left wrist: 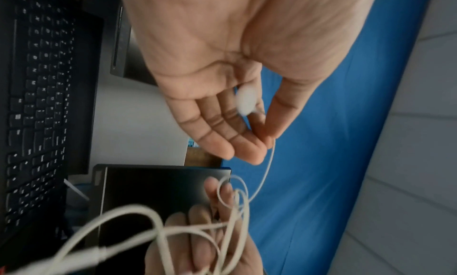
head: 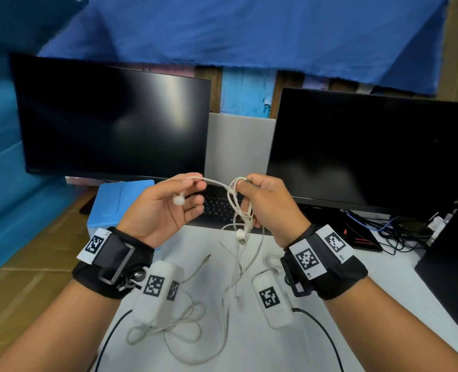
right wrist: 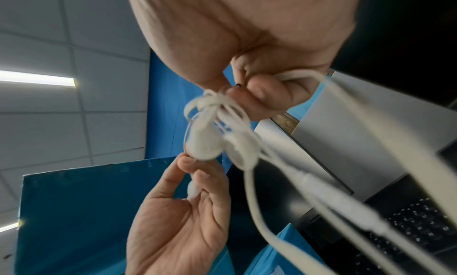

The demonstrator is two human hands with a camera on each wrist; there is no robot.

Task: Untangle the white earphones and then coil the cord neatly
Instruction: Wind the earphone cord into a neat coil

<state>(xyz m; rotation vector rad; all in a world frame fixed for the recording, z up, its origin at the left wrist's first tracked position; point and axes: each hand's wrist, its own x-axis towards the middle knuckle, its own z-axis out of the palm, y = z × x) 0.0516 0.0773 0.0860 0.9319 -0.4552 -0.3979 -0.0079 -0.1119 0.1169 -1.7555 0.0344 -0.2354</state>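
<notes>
1. A blue box [head: 115, 202] with a smooth, moulded lid sits at the left of the white table [head: 249, 345], below a dark, glossy monitor [head: 109, 119].
2. The left hand [head: 163, 208] is raised palm-up over the table's far edge. Thumb and forefinger pinch a thin white cord [head: 214, 181] just behind a rounded earbud [head: 179, 200], which hangs over the palm; the other fingers lie loosely extended, side by side.
3. The cord runs taut from that pinch across to the right hand.
4. A black keyboard [head: 219, 208] with small matte keys lies behind and between the hands.
5. The earphones [head: 238, 226] are still tangled — a knot of rubbery white loops bunches at the right fingertips, a second bud [head: 240, 234] dangles below it, and slack strands trail down to the table, where more cord lies in loose curls ending in a slim metal plug [head: 206, 258].
6. The right hand [head: 270, 205] is curled, thumb pressed against bent fingers, gripping the knot and a loop of cord.
7. A second dark monitor [head: 370, 151] stands at the right — black cables [head: 391, 234] bunch beneath it.
</notes>
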